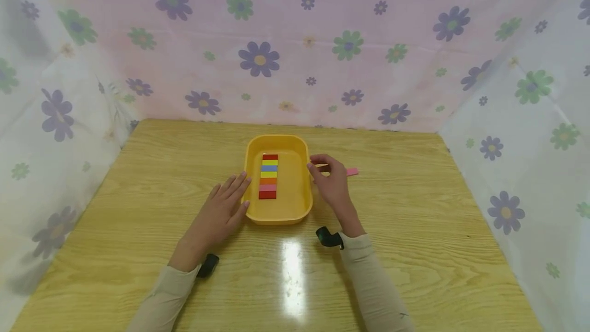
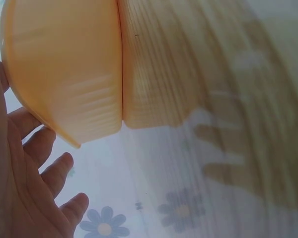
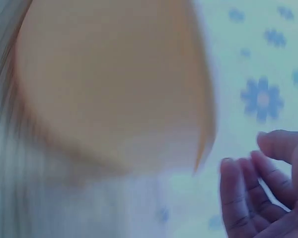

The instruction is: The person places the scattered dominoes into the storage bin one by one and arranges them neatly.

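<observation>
A yellow plastic tray (image 1: 295, 183) rests on the table, with a column of small coloured strips (image 1: 269, 174) in its left half: red, yellow, blue, orange and pink. My left hand (image 1: 223, 209) lies along the tray's left side, its extended fingers touching the rim; the left wrist view shows these fingers (image 2: 57, 173) against the tray's outer wall (image 2: 64, 74). Just off the opposite rim is my right hand (image 1: 332, 181), fingers loosely bent. In the right wrist view its thumb and fingers (image 3: 233, 198) stand apart with nothing between them. A pink strip (image 1: 352, 171) shows beyond that hand, partly hidden by it.
The wood-grain table (image 1: 415, 219) reaches back to a flower-printed curtain (image 1: 286, 65), which also encloses both sides. Dark wrist-worn devices (image 1: 328, 237) sit at the sleeve ends. Light reflects off the table in front of the tray.
</observation>
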A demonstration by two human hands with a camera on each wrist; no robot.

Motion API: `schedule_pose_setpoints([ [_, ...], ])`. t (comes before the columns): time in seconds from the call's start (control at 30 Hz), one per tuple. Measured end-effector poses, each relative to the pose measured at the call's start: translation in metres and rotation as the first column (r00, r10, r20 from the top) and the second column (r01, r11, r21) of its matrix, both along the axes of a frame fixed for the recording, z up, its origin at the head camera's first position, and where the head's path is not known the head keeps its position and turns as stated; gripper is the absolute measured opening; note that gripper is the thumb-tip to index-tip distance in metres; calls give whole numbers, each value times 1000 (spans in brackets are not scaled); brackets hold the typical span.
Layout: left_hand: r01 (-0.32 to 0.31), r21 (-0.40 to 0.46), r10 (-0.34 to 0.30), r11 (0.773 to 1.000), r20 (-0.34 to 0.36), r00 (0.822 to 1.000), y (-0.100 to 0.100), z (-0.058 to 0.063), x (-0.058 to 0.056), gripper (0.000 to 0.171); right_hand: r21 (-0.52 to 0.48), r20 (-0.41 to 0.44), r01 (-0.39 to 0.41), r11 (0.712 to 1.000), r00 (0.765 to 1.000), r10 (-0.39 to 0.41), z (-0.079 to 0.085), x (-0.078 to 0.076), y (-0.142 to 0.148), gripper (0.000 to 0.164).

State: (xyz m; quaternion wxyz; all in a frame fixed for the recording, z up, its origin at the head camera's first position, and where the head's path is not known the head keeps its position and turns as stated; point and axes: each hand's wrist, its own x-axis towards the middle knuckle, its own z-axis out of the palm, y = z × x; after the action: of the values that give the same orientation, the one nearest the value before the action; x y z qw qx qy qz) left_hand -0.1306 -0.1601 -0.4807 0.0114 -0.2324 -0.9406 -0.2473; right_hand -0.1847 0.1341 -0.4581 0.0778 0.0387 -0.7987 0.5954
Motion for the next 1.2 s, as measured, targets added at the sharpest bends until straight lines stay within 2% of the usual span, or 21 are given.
schedule_pose_setpoints([
  [0.17, 1, 6, -1, 1000, 2, 1000, 1, 2, 1, 60, -33, -21, 67, 997, 997, -68, -19, -6, 35, 23],
  [0.27, 4, 8, -4, 1000, 8, 1000, 1, 3, 1, 60, -19, -1, 82, 996, 997, -82, -16, -3, 51, 25],
  [0.43, 2, -2, -2, 1000, 14, 1000, 0, 5, 1, 60, 9, 52, 100, 995, 994, -100, 0, 6, 68, 30],
  [0.53, -3, -4, 3, 1000, 13, 1000, 0, 4, 1, 60, 29, 80, 101, 994, 991, -103, -13, 0, 82, 36],
  [0.67, -6, -3, 6, 1000, 8, 1000, 0, 3, 0, 60, 107, 90, 65, 992, 993, -75, -37, -10, 101, 43],
  [0.77, -7, -6, 7, 1000, 4, 1000, 0, 2, 0, 60, 161, 82, 28, 987, 996, -42, -40, -12, 110, 43],
  [0.93, -6, -6, 6, 1000, -2, 1000, -1, 1, 0, 60, 201, 73, 9, 980, 997, -24, -44, -17, 120, 43],
  [1.07, -3, -6, 3, 1000, -4, 1000, -1, 1, -1, 60, 279, 74, -23, 960, 997, 3, -45, -20, 125, 43],
  [1.2, -1, -4, 1, 1000, 3, 1000, -1, 0, -1, 60, 337, 93, -89, 937, 994, 61, -45, -24, 130, 44],
])
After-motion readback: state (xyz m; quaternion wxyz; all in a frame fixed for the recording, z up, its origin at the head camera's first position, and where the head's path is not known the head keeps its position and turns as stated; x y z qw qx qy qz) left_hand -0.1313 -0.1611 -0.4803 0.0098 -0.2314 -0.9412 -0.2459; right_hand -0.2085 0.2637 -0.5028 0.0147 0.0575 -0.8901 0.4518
